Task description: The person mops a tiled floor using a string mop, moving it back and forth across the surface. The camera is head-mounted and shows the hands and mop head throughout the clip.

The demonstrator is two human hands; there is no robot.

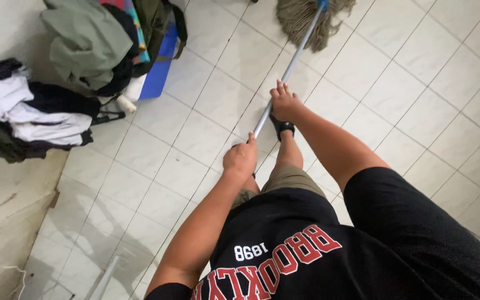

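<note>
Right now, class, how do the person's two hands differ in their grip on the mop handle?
The right hand sits farther along the mop handle, nearer the mop head; the left hand grips the near end. The right arm is stretched, the left bent closer. Both hands are closed around the handle.

open tiled floor (418, 83) right, heaped clothes (34, 116) and bags (156, 33) crowding left wall

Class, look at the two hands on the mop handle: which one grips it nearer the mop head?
The right hand: it sits further up the mop handle, closer to the mop head, while the left hand holds the lower end.
</note>
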